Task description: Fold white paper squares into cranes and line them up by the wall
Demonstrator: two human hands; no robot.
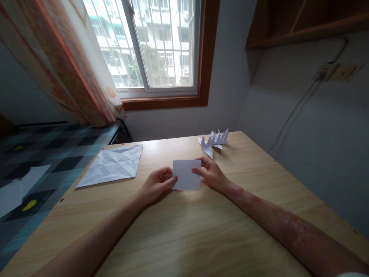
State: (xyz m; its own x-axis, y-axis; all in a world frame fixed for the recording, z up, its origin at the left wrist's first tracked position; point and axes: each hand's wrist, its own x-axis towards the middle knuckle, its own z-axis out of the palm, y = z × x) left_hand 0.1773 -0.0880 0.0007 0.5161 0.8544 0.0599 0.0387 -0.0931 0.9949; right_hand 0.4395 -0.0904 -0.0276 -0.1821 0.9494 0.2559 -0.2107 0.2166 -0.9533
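Observation:
A small white square of paper point(184, 175) is held up between my two hands over the middle of the wooden table. My left hand point(158, 184) pinches its left edge, thumb on the near face and fingers curled behind. On the opposite edge, my right hand point(211, 173) grips the paper with the thumb laid over its front. Beyond my right hand stand several folded white paper figures point(211, 142) with pointed tips, grouped close together. To the left lies a larger creased sheet of white paper point(115, 163), flat on the table.
The wooden table point(173, 238) has its far edge near the wall below a window point(161, 46). A bed with a checked cover point(57, 142) adjoins on the left, with white paper point(23, 186) on it. A cable point(296, 105) hangs along the right wall.

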